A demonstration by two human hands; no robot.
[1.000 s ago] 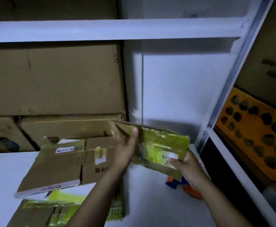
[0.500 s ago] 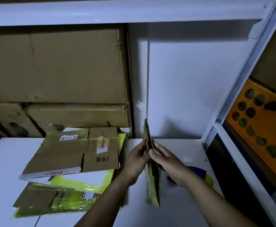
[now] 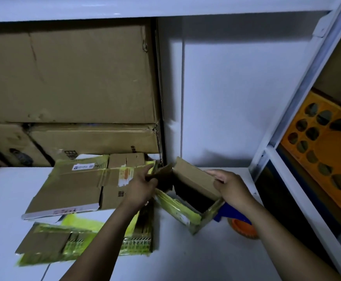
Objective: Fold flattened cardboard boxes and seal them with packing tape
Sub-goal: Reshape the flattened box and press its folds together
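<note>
Above the white tabletop [image 3: 206, 256], the left hand [image 3: 142, 188] is pinching a ragged brown flap of the small cardboard box [image 3: 194, 179], while the right hand [image 3: 233, 188] is gripping its opposite wall, fingers curled over the edge. The box is gaping open as a squarish corrugated tube banded with glossy yellow tape. A blue-and-orange tape dispenser [image 3: 231, 214] is lying half hidden behind the right wrist. Flattened boxes [image 3: 70, 187] are lying under the left forearm, and big dented cartons [image 3: 74, 78] are standing stacked behind
</note>
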